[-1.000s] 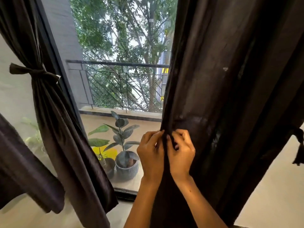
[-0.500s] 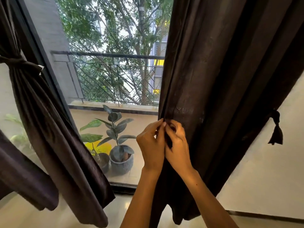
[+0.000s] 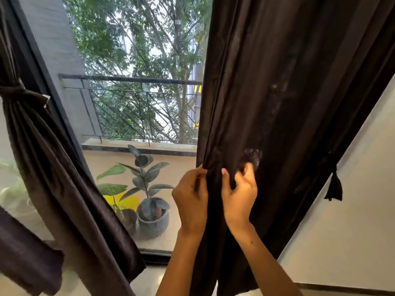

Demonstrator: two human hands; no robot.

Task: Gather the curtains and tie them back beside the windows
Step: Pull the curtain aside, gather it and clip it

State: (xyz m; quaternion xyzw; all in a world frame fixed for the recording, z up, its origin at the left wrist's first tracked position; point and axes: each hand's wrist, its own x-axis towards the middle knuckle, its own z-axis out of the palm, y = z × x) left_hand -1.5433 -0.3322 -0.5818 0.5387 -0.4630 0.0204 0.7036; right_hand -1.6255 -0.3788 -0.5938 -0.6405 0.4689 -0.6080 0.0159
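curtain edge pinched by left hand and right hand; ribbed pot holds a leafy plant

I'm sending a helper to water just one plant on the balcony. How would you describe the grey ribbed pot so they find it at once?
Look through the window glass to the balcony floor, between the tied-back left curtain and the right curtain. The grey ribbed pot holds a tall plant with dark oval leaves. It is paler than the small dark pot touching its left side.
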